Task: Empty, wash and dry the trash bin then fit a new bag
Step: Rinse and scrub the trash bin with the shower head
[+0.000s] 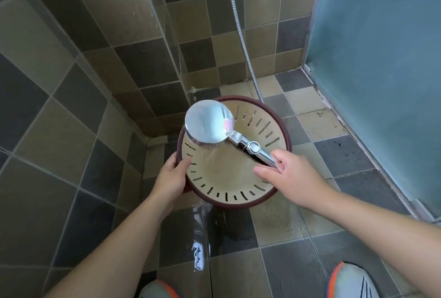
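The trash bin [262, 192] is round, beige inside with slots in its wall and a dark red rim. It is held above the tiled floor, its mouth tilted toward me. My left hand [173, 176] grips the rim on the left side. My right hand [290, 170] holds the handle of a chrome shower head [210, 122], index finger stretched out over the bin. The shower head hangs over the bin's upper left part and sprays water into it.
A metal shower hose [238, 25] runs up along the tiled wall. A frosted glass door [381, 58] stands at the right. The floor tiles [274, 226] below the bin are wet. My two shoes [353, 281] show at the bottom edge.
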